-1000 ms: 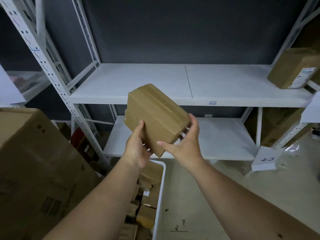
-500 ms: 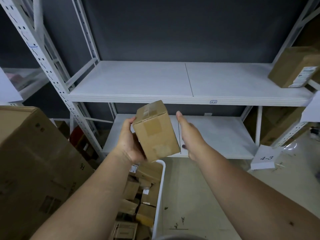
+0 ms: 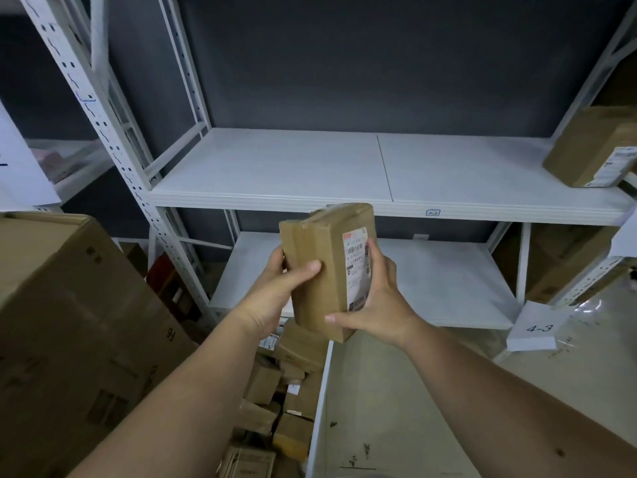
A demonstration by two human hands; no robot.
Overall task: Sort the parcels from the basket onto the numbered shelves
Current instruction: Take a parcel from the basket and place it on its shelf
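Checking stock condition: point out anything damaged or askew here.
The held parcel, gripped by the left hand and right hand, has wrinkled, lifting tape at its top. The parcel on the upper shelf lies crooked, and the basket holds a jumbled heap.

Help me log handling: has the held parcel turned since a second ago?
Yes. The parcel has been rotated between both hands; its shipping label now faces the camera, and it stands upright, still below the 4-2 shelf edge.
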